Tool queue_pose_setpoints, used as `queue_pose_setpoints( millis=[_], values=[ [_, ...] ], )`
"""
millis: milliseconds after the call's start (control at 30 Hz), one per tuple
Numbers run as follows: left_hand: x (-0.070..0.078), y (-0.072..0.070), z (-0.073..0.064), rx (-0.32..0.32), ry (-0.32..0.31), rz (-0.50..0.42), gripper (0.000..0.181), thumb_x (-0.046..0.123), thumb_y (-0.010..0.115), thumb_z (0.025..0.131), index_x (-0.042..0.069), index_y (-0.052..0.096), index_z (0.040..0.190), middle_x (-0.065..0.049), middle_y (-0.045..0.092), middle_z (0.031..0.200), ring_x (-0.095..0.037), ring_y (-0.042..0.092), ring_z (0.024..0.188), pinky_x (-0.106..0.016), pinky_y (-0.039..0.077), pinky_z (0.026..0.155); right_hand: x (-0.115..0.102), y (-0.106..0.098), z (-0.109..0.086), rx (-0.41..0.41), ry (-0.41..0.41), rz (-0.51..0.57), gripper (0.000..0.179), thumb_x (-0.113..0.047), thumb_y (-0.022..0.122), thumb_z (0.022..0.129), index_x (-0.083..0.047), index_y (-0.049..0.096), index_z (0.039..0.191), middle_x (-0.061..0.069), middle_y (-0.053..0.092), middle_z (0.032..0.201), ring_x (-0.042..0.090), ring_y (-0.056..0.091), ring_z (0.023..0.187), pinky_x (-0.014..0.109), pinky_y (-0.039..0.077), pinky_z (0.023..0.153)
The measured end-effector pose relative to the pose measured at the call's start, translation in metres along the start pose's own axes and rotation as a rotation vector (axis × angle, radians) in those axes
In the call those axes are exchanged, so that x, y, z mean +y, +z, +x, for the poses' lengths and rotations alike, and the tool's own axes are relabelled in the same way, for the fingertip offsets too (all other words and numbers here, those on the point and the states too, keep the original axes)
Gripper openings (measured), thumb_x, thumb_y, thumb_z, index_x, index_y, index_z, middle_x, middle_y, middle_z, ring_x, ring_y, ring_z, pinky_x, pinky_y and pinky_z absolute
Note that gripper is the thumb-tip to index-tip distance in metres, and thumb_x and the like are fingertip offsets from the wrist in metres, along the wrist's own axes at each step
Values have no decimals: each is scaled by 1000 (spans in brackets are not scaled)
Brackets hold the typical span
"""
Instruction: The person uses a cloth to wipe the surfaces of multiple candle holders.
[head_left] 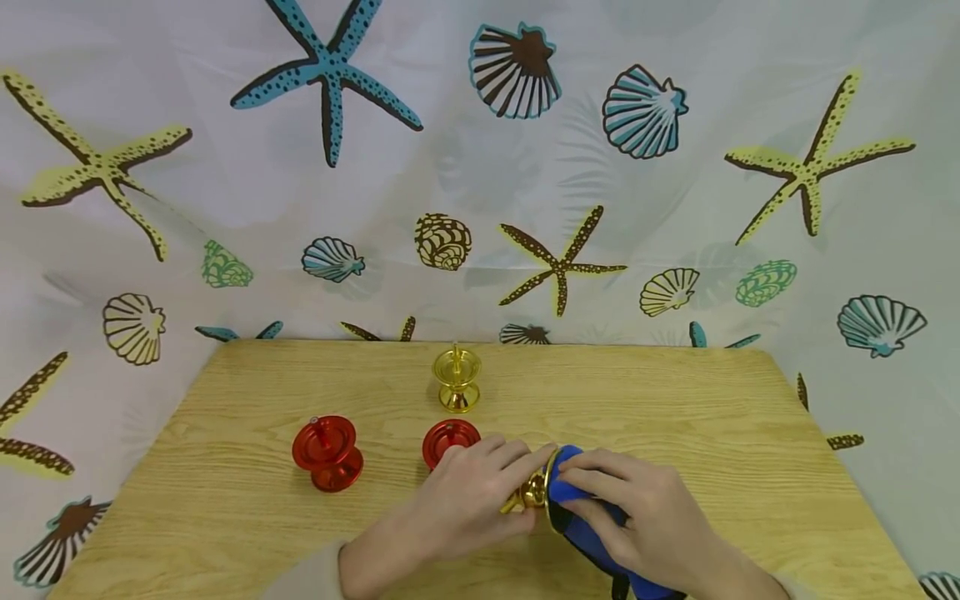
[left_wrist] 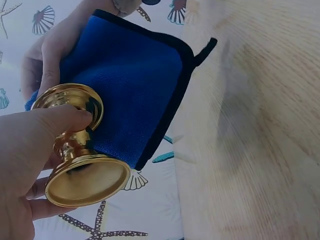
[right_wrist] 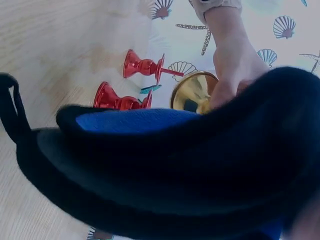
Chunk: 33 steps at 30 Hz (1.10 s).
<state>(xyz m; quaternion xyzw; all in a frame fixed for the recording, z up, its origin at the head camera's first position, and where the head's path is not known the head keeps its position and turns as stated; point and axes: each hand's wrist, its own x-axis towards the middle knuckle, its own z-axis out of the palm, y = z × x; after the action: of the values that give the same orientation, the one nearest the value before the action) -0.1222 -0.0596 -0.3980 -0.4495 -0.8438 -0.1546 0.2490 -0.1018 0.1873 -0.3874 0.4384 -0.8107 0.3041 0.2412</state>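
A gold candle holder (head_left: 534, 490) is tilted on its side above the table, and my left hand (head_left: 476, 496) grips it. The left wrist view shows the thumb on the holder's stem and its round foot (left_wrist: 89, 182) facing the camera. My right hand (head_left: 648, 512) pinches a blue cloth (head_left: 592, 537) against the rim and inside of the dish. This cloth has black edging and a hanging black loop (left_wrist: 206, 51). In the right wrist view its dark folds cover most of the right hand.
A red candle holder (head_left: 326, 450) stands on the left of the wooden table (head_left: 247, 533). Another red one (head_left: 450, 437) is just behind my left hand, partly hidden by it. Farther back stands a second gold candle holder (head_left: 457, 379). A shell-patterned curtain (head_left: 465, 167) hangs behind.
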Motion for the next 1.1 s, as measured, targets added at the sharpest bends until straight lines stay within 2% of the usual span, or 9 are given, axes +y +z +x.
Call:
queue_pose_setpoints(
  millis=[33, 67, 200, 400, 500, 700, 867, 967, 1100],
  values=[
    [0, 1, 0, 3, -2, 12, 66, 35, 95, 74, 13, 72, 133, 7, 74, 96, -8, 67, 80, -10, 45, 56, 1, -1, 0, -11, -2, -8, 27, -5, 85, 85, -12, 81, 111, 2, 79, 109, 16, 79, 91, 18, 62, 82],
    [-1, 1, -1, 3, -5, 16, 66, 35, 95, 74, 14, 72, 133, 7, 74, 96, -8, 67, 80, -11, 46, 56, 2, -1, 0, -24, -14, -19, 24, -7, 84, 86, -12, 81, 110, 2, 79, 109, 16, 79, 92, 19, 62, 83],
    [-3, 3, -4, -13, -25, 16, 66, 38, 94, 75, 15, 73, 133, 6, 75, 99, -9, 69, 84, -14, 50, 60, 8, -5, 0, -67, -113, -50, 15, -19, 73, 100, -12, 82, 110, 3, 79, 113, 19, 79, 97, 24, 63, 85],
    [-5, 6, -11, -30, -47, 13, 63, 38, 93, 75, 15, 74, 131, 5, 76, 101, -9, 70, 88, -15, 54, 61, 14, -13, -2, -103, -220, -63, 32, -28, 52, 110, -12, 80, 113, 5, 78, 117, 20, 78, 98, 22, 62, 86],
    [-7, 7, -14, -26, -60, 11, 64, 36, 93, 74, 15, 74, 132, 5, 75, 100, -9, 69, 89, -14, 52, 60, 16, -18, -4, -97, -247, -62, 35, -27, 48, 111, -10, 79, 111, 6, 78, 115, 19, 78, 96, 19, 61, 85],
    [-10, 6, -20, -4, -69, 43, 70, 38, 95, 71, 15, 73, 133, 6, 74, 98, -9, 67, 84, -13, 44, 55, 16, -26, -9, -74, -186, -30, 34, -30, 52, 111, -11, 80, 110, 5, 79, 114, 17, 79, 95, 17, 60, 87],
    [-9, 5, -19, 0, -44, 51, 71, 37, 96, 71, 15, 72, 134, 6, 72, 96, -9, 66, 83, -13, 45, 56, 13, -19, -10, -44, -127, 18, 33, -31, 56, 109, -9, 80, 110, 7, 79, 114, 19, 79, 96, 16, 60, 87],
    [-7, 5, -18, 6, -22, 63, 71, 36, 96, 71, 14, 71, 134, 6, 71, 96, -9, 67, 84, -15, 49, 56, 11, -11, -8, -16, -134, 32, 32, -29, 56, 109, -9, 81, 110, 8, 79, 113, 20, 79, 95, 16, 60, 87],
    [-4, 7, -16, 18, -1, 82, 70, 36, 96, 71, 14, 72, 133, 6, 71, 95, -9, 67, 84, -18, 54, 59, 10, 1, -5, 3, -173, -15, 34, -28, 54, 110, -9, 81, 111, 7, 79, 113, 20, 79, 95, 20, 61, 86]
  ],
)
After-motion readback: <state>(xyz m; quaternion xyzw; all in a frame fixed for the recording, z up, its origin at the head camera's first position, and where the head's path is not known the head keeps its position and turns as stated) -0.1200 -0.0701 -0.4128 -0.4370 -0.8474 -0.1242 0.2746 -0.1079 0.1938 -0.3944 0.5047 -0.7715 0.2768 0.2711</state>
